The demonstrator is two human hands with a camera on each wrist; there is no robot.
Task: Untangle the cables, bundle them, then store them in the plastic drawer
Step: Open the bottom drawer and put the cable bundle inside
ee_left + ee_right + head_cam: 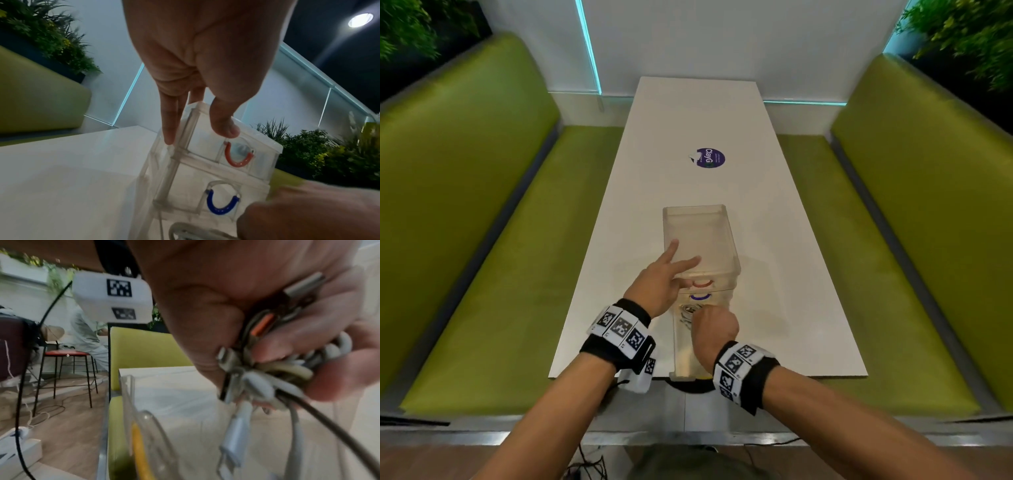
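A clear plastic drawer unit (702, 236) stands on the white table (688, 120), with a red handle (703, 283) above a blue handle (700, 296). Its bottom drawer (683, 356) is pulled out toward me, and its yellow handle (139, 451) is at the table edge. My left hand (681, 260) rests on the unit's top near corner with fingers straight and the thumb (226, 131) on the front. My right hand (714, 325) hovers over the pulled-out drawer and grips a bundle of coiled cables (277, 366), with plugs and loose ends hanging down.
A round purple sticker (709, 158) lies farther up the table. Green padded benches (500, 240) (893, 240) run along both sides. The table ends at a white wall. Behind me are chairs, floor cables and a seated person.
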